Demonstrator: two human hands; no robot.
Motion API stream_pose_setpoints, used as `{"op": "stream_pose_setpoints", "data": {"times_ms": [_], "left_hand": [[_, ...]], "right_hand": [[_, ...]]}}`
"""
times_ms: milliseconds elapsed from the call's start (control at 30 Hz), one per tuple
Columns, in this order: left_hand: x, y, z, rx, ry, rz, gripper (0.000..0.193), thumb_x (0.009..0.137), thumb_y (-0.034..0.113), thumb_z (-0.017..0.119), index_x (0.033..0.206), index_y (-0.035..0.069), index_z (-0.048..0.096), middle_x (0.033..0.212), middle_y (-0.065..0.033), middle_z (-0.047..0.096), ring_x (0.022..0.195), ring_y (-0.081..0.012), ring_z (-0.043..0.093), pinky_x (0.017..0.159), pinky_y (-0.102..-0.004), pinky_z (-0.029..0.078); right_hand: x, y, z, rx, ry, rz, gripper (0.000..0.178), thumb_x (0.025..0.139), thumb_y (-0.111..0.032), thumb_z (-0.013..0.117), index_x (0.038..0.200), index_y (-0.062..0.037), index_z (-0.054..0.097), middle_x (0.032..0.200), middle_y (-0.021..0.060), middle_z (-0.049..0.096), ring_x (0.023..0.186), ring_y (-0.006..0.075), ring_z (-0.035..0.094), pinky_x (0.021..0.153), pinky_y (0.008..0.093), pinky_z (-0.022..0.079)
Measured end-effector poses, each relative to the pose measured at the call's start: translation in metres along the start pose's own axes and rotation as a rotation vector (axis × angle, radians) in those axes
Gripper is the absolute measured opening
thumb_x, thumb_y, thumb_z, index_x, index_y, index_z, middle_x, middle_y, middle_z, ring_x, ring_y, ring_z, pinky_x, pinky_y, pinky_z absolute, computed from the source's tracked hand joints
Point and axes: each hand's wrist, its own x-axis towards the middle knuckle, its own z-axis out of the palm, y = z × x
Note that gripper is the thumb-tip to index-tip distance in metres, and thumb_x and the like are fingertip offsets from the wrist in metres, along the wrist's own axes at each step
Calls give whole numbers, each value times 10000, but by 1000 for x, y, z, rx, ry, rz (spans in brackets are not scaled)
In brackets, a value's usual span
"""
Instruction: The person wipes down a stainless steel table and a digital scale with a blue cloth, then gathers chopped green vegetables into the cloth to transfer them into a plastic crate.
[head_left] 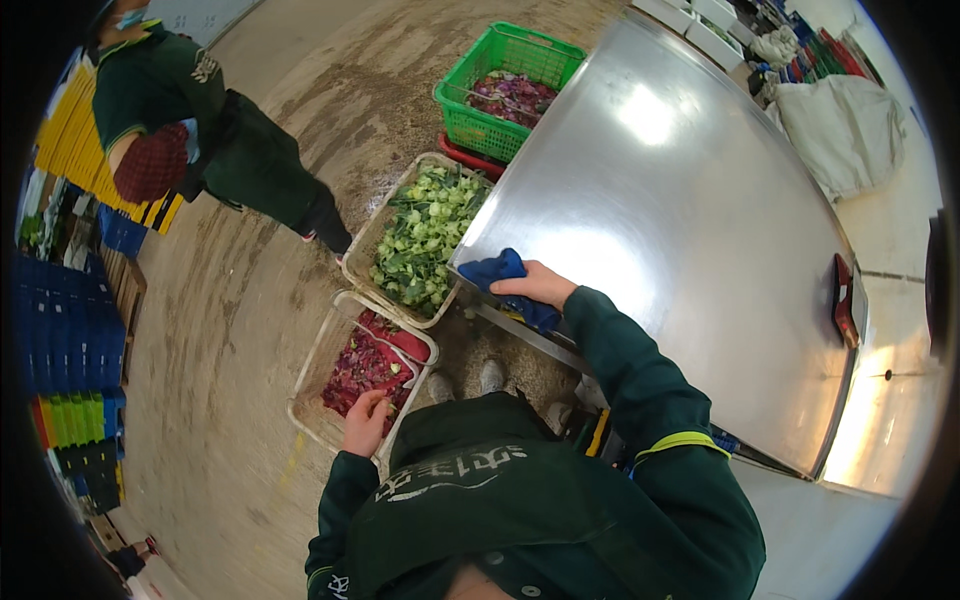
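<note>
My right hand (540, 285) grips a dark blue cloth (492, 269) at the near left corner of a shiny metal tabletop (690, 200). Part of the cloth hangs over the table's edge. My left hand (365, 424) is over the near side of a pale plastic crate (302, 398) of purple-red leafy scraps (350, 372). Its fingers are loosely bent and slightly apart, with nothing visible in them. Beyond that crate stands another pale crate (362, 250), heaped with light green leafy vegetables (428, 225).
A green basket (470, 125) with purple leaves stands beside the table's far left side, above a red crate (465, 155). A dark red object (843, 300) rests at the tabletop's right edge. Another person (240, 140) stands at the left, near stacked blue crates (70, 320).
</note>
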Motion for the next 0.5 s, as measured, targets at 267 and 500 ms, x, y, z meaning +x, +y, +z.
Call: {"op": "stream_pose_setpoints", "data": {"times_ms": [267, 500], "left_hand": [[-7, 12, -20, -112, 68, 13, 227, 914, 84, 521, 1103, -43, 530, 991, -102, 607, 876, -156, 597, 787, -281, 487], [-7, 16, -28, -28, 64, -78, 217, 921, 96, 515, 1090, -40, 528, 987, -94, 612, 857, -157, 603, 775, -275, 491]], "right_hand": [[55, -38, 104, -183, 132, -445, 509, 710, -377, 721, 1041, -4, 614, 927, 157, 653, 858, 267, 619, 793, 345, 475], [122, 2, 152, -336, 383, -488, 469, 748, -365, 687, 988, 22, 575, 920, 218, 530, 834, 408, 545, 767, 452, 453]]}}
